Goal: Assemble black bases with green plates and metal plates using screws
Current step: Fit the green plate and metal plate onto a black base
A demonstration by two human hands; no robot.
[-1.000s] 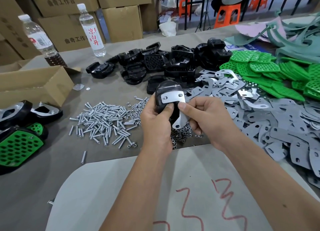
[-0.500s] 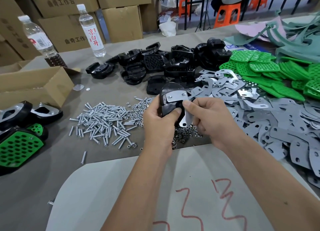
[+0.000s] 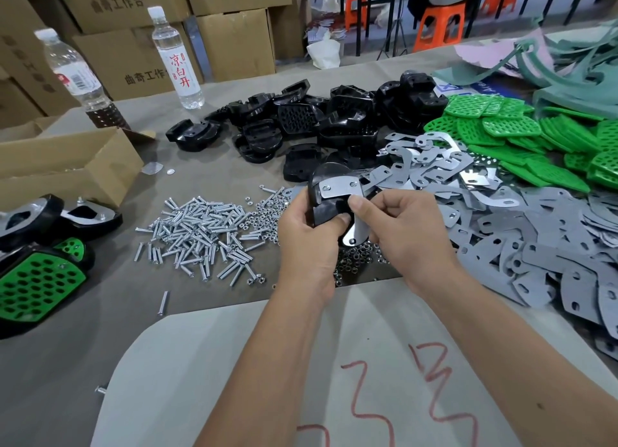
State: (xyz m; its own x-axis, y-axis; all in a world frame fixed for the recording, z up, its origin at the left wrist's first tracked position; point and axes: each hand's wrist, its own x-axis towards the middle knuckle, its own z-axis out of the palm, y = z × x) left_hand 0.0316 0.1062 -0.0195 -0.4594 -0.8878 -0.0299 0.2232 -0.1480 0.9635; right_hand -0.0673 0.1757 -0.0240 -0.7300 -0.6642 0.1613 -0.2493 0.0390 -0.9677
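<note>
The left hand (image 3: 309, 232) grips a black base (image 3: 322, 192) above the worktop (image 3: 60, 363), thumb curled onto its front. A metal plate (image 3: 339, 188) lies across the base, with a screw head showing at each upper corner. The right hand (image 3: 406, 227) pinches the plate's lower tail. Left of the base lies a scatter of screws (image 3: 200, 232); directly beneath it, a heap of nuts (image 3: 356, 261). Behind it sit loose black bases (image 3: 301, 122); to its right, grey metal plates (image 3: 535, 246), and beyond those, green plates (image 3: 521, 135).
</note>
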